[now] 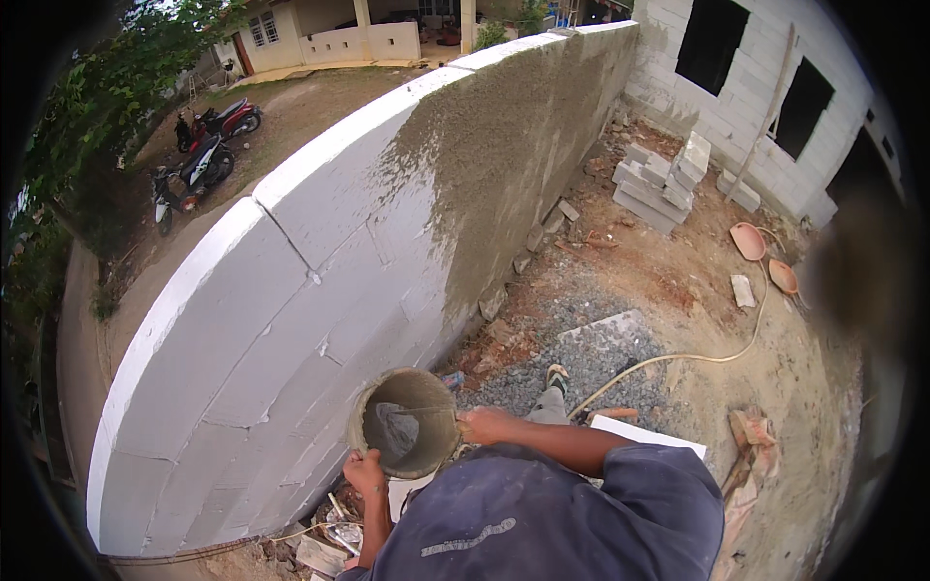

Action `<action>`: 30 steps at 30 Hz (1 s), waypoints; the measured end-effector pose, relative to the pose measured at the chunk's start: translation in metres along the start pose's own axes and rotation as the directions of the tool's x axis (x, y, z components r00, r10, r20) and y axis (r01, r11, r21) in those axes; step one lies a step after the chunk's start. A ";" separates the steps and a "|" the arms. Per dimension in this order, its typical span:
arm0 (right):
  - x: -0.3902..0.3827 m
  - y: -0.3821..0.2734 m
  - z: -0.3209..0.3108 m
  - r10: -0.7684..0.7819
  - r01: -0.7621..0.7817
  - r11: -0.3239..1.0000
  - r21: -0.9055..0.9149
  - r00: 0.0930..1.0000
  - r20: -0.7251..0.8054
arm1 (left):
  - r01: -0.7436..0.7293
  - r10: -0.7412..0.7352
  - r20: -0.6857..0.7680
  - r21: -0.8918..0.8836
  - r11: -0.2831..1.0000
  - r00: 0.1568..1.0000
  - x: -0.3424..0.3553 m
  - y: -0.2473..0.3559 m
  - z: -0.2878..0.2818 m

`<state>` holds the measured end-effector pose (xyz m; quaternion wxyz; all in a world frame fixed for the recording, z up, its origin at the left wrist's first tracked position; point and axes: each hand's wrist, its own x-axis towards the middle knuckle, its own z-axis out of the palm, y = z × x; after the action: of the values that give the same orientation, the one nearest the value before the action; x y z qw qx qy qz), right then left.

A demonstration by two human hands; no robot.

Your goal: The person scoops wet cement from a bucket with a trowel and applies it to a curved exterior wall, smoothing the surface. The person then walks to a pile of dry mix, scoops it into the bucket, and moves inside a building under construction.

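A round bucket [438,447], its rim and sides coated in dried cement, is tilted between my hands in front of the block wall [281,358]. Wet grey stuff, perhaps cement slurry or water, lies in its bottom. My left hand [364,473] is closed on the near left rim. On the right side my right hand [484,424] grips the bucket's edge; its fingertips are partly hidden. The wall beside it is bare pale block here, while its farther stretch wears a coat of wet brown-grey render [513,145].
Grey gravel [630,378] surrounds my sandalled foot [557,376]. A pale hose [693,356] curves across the dirt toward two orange basins [748,241]. Stacked blocks [659,184] stand near the far building [668,58]. Rubble lines the wall's foot. Beyond the wall are parked motorbikes [194,174].
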<state>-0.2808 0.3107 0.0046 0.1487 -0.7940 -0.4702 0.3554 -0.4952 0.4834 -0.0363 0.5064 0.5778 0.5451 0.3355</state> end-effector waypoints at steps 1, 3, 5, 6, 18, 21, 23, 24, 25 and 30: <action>0.010 0.010 0.010 -0.005 0.008 0.998 -0.061 0.999 0.054 | -0.054 0.053 0.052 0.006 0.999 0.997 0.004 0.000 0.005; 0.042 0.026 0.024 0.048 -0.044 0.988 -0.146 0.999 0.026 | -0.121 0.112 0.131 0.059 0.991 0.985 0.002 0.022 0.026; 0.056 0.023 0.032 0.040 -0.051 0.986 -0.161 0.996 -0.074 | -0.176 0.154 0.201 0.096 0.980 0.968 0.003 0.040 0.049; 0.056 0.016 0.038 0.013 -0.034 0.991 -0.131 0.987 -0.158 | -0.194 0.163 0.236 0.112 0.975 0.958 0.005 0.045 0.059; 0.075 0.088 0.045 0.035 -0.100 0.943 -0.317 0.979 -0.202 | -0.306 0.244 0.377 0.112 0.946 0.893 0.013 0.086 0.115; 0.066 0.091 0.046 0.120 -0.124 0.988 -0.095 0.992 -0.051 | -0.301 0.247 0.339 0.117 0.947 0.908 0.009 0.100 0.114; 0.050 0.075 0.036 0.207 -0.247 0.904 0.348 0.967 0.149 | -0.405 0.338 0.365 0.121 0.906 0.868 0.011 0.080 0.116; 0.043 0.073 0.030 0.184 -0.356 0.717 0.600 0.926 0.330 | -0.457 0.384 0.387 0.117 0.882 0.838 0.010 0.073 0.119; 0.039 0.074 0.022 0.105 -0.468 0.448 0.762 0.873 0.475 | -0.403 0.300 0.407 0.192 0.895 0.863 0.002 0.090 0.116; 0.030 0.053 0.024 -0.201 -0.410 0.078 0.909 0.886 0.417 | -0.240 0.203 0.374 0.054 0.969 0.905 0.013 0.072 0.107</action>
<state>-0.2549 0.3067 -0.0549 0.5067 -0.4087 -0.0628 0.7565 -0.3710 0.4799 0.0021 0.5285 0.7125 0.3879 0.2501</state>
